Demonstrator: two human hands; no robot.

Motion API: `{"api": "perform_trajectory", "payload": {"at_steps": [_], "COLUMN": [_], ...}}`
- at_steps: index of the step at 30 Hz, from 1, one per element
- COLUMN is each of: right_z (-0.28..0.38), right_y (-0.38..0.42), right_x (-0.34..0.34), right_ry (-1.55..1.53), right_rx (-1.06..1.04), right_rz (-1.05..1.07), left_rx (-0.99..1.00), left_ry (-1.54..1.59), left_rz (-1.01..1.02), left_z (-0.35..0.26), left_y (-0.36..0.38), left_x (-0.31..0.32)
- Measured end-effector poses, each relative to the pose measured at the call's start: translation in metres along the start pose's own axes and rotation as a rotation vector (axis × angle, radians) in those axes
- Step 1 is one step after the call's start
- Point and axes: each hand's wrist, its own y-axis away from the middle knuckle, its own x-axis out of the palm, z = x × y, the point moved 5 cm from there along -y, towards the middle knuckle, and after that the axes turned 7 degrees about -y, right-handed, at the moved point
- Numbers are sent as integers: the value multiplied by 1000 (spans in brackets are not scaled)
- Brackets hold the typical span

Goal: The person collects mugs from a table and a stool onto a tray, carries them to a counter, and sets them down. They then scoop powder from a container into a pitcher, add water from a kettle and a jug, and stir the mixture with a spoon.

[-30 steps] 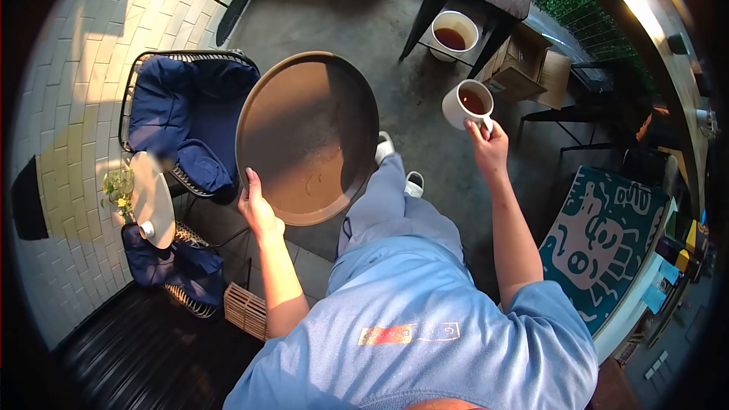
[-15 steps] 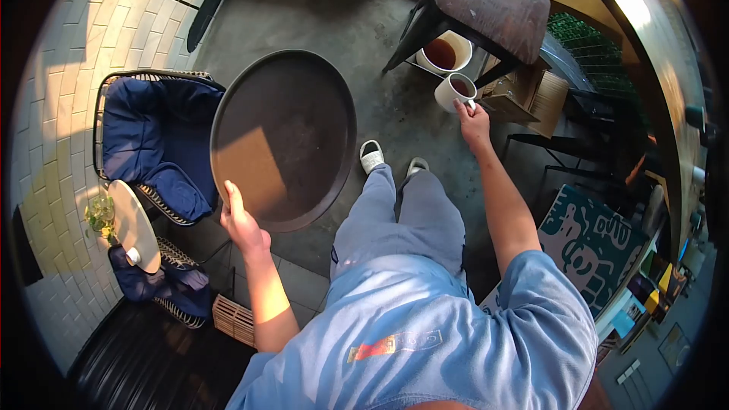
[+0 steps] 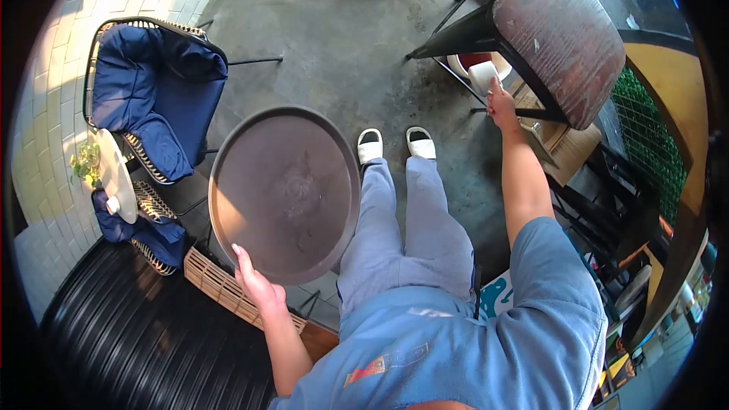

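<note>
Mug (image 3: 483, 77), interior out of sight

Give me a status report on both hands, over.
Left hand gripping round tray. Right hand holding white mug, tipped toward bucket. Stool crowding the bucket.

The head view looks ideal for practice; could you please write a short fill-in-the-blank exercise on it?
The left hand holds a large, round ____.
The right hand holds a white ____.
The bucket contains reddish ____.
The chair cushions are dark ____.

Missing words: tray, mug, liquid, blue.
</note>
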Motion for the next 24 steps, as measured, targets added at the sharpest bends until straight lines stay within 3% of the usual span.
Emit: {"api": "perform_trajectory", "payload": {"at_steps": [9, 11, 13, 15, 21, 23, 24], "right_z": [-12, -14, -11, -6, -17, -26, -30], "right_y": [-49, -53, -52, -48, -55, -40, -32], "right_x": [-5, 0, 2, 12, 19, 16, 15], "right_ry": [-522, -790, -817, -1016, -1104, -943, -797], "right_rx": [286, 338, 282, 311, 208, 275, 147], "right_rz": [48, 172, 125, 261, 379, 17, -37], "left_rx": [-85, -99, -165, -181, -207, -226, -221], "left_ry": [62, 93, 168, 192, 292, 322, 305], "left_rz": [-87, -98, -25, -29, 54, 79, 84], "left_z": [43, 50, 57, 60, 70, 75, 79], "left_y": [46, 53, 60, 64, 70, 71, 71], "left_x": [3, 2, 4, 5, 1, -3, -6]}}
